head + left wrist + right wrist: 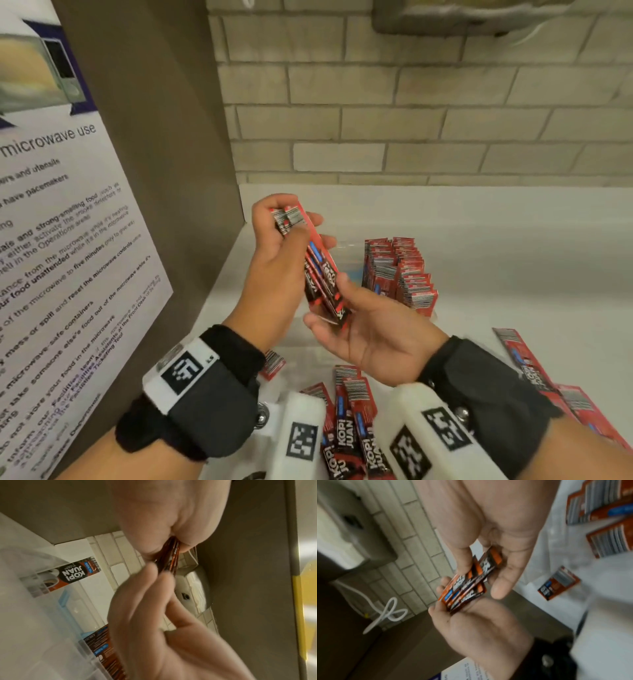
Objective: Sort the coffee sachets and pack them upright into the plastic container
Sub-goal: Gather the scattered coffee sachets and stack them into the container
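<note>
Right now both hands hold one small bundle of Kopi Juan coffee sachets (320, 270) in the air above the white counter (513, 260), near its back-left corner by the brown side panel (164, 137). Left hand (277, 253) pinches the barcode end at the top, thumb on the front and fingers curled behind. Right hand (370, 329) cups the lower end, palm up, fingers curled under and thumb against the bundle's edge. The long axis runs from upper left, away from the person, down toward them and to the right; it is tilted, not upright. In the right wrist view the sachets are fanned unevenly, ends not flush.

The clear plastic container (346, 246) sits on the counter just behind and right of the bundle. Its walls are hard to make out. Rows of packed sachets (400, 274) stand upright in its right part, barcode ends up. The free space looks to be on its left side, directly beyond the hands. The right hand is nearer the packed rows; the left is nearer the side panel.

Likely next: square the ends, tip the bundle vertical, then lower it in beside the rows. Risk: a sachet slips out while squaring.

Loose sachets (352, 421) lie flat at the counter's front edge between the wrists, and more (534, 370) to the right.
</note>
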A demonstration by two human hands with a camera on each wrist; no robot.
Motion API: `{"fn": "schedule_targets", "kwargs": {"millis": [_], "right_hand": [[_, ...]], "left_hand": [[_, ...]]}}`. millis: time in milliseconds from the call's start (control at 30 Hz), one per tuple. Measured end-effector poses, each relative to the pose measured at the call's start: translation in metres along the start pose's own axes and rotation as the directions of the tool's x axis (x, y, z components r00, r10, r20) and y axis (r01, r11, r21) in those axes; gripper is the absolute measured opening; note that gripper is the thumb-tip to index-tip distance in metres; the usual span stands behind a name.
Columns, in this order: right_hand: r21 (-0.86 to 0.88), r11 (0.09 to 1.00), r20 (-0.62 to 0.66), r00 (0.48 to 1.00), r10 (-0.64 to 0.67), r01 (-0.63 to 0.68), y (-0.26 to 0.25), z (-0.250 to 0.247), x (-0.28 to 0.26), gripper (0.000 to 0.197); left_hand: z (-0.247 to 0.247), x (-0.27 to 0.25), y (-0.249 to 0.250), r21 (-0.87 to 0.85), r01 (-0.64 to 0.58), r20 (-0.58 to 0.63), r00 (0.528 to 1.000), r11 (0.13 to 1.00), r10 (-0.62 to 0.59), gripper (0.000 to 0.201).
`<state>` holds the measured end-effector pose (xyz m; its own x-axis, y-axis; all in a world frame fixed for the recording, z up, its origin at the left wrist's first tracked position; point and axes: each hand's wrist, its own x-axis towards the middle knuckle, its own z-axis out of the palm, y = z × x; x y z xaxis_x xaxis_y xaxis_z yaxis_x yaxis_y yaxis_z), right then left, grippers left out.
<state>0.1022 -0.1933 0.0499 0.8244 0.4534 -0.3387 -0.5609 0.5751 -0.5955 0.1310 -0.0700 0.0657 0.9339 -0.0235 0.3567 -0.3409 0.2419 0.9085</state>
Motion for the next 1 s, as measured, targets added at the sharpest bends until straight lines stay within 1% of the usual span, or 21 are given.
{"fn": "schedule_targets", "kwargs": {"millis": [67, 133, 200, 267, 333, 400, 433, 467, 500, 533, 567, 600, 667, 700, 733, 767, 833, 900, 933, 967, 1000], "right_hand": [[0.126, 0.992, 0.028, 1.000, 0.012, -0.015, -0.004, 0.003, 0.002, 0.032], [0.174, 0.985, 0.059, 0.998, -0.021, 0.011, -0.010, 0.005, 0.003, 0.030], [0.153, 0.988, 0.092, 0.995, -0.038, 0.024, -0.013, 0.007, 0.002, 0.030], [0.130, 0.991, 0.106, 0.994, -0.038, 0.024, -0.015, 0.008, 0.002, 0.030], [0.161, 0.987, 0.110, 0.993, -0.044, 0.026, -0.017, 0.007, 0.002, 0.032], [0.205, 0.979, 0.121, 0.992, -0.033, 0.007, -0.019, 0.005, 0.003, 0.029], [0.216, 0.976, 0.132, 0.991, -0.021, -0.008, -0.020, 0.004, 0.004, 0.023], [0.224, 0.974, 0.146, 0.989, -0.009, -0.024, -0.021, 0.003, 0.004, 0.018], [0.228, 0.973, 0.156, 0.988, 0.002, -0.038, -0.022, 0.002, 0.005, 0.016], [0.227, 0.973, 0.156, 0.988, 0.013, -0.049, -0.023, 0.001, 0.005, 0.018], [0.217, 0.975, 0.144, 0.989, 0.018, -0.049, -0.023, 0.001, 0.006, 0.019], [0.203, 0.978, 0.129, 0.991, 0.017, -0.043, -0.023, 0.002, 0.006, 0.021], [0.199, 0.980, 0.117, 0.993, -0.003, -0.021, -0.023, 0.003, 0.009, 0.032], [0.218, 0.976, 0.124, 0.992, -0.018, -0.009, -0.023, 0.004, 0.010, 0.039], [0.244, 0.970, 0.133, 0.991, -0.031, -0.002, -0.023, 0.004, 0.012, 0.045], [0.265, 0.964, 0.135, 0.990, -0.044, 0.006, -0.022, 0.004, 0.013, 0.047], [0.282, 0.959, 0.129, 0.989, -0.067, 0.028, -0.022, 0.002, 0.015, 0.042], [0.234, 0.972, 0.129, 0.989, -0.070, 0.038, -0.021, -0.001, 0.014, 0.036], [0.162, 0.986, 0.128, 0.990, -0.054, 0.033, -0.019, -0.001, 0.012, 0.034], [0.037, 0.999, 0.114, 0.993, -0.027, 0.023, -0.018, -0.001, 0.009, 0.033], [-0.130, 0.991, 0.080, 0.997, -0.004, 0.014, -0.018, -0.002, 0.007, 0.033]], "left_hand": [[0.006, 0.002, -0.004, 0.056, -0.001, 0.032, 0.999, 0.998, -0.001, 0.027], [0.009, 0.002, -0.007, 0.051, 0.003, 0.090, 0.996, 0.999, -0.007, 0.029], [0.010, 0.004, -0.007, -0.005, -0.015, 0.129, 0.992, 1.000, 0.016, 0.042], [0.008, 0.006, -0.007, -0.006, -0.058, 0.157, 0.986, 0.998, 0.059, 0.056], [0.003, 0.010, -0.008, 0.016, -0.094, 0.211, 0.973, 0.995, 0.089, 0.061], [-0.004, 0.015, -0.008, -0.030, -0.064, 0.290, 0.954, 0.998, 0.070, 0.068], [-0.007, 0.017, -0.008, -0.074, -0.040, 0.318, 0.946, 0.997, 0.061, 0.075], [-0.009, 0.019, -0.008, -0.111, -0.023, 0.328, 0.943, 0.994, 0.058, 0.082], [-0.011, 0.021, -0.008, -0.137, -0.018, 0.320, 0.946, 0.990, 0.061, 0.086], [-0.012, 0.022, -0.007, -0.155, -0.019, 0.302, 0.951, 0.988, 0.066, 0.083], [-0.011, 0.023, -0.007, -0.159, -0.024, 0.281, 0.957, 0.987, 0.068, 0.074], [-0.011, 0.024, -0.007, -0.144, -0.025, 0.262, 0.963, 0.989, 0.062, 0.062], [-0.009, 0.025, -0.010, -0.086, -0.021, 0.246, 0.968, 0.996, 0.041, 0.037], [-0.007, 0.025, -0.012, -0.057, -0.015, 0.248, 0.968, 0.998, 0.029, 0.030], [-0.006, 0.024, -0.013, -0.034, -0.003, 0.255, 0.967, 0.999, 0.011, 0.028], [-0.005, 0.024, -0.015, -0.023, 0.016, 0.278, 0.961, 1.000, -0.009, 0.030], [-0.006, 0.024, -0.016, -0.023, 0.054, 0.357, 0.933, 0.998, -0.042, 0.042], [-0.009, 0.026, -0.018, -0.011, 0.067, 0.408, 0.911, 0.998, -0.056, 0.056], [-0.011, 0.026, -0.018, -0.017, 0.082, 0.414, 0.908, 0.996, -0.068, 0.062], [-0.011, 0.027, -0.018, -0.048, 0.125, 0.406, 0.909, 0.991, -0.095, 0.066], [-0.010, 0.027, -0.018, -0.106, 0.194, 0.392, 0.910, 0.975, -0.138, 0.067]]}}
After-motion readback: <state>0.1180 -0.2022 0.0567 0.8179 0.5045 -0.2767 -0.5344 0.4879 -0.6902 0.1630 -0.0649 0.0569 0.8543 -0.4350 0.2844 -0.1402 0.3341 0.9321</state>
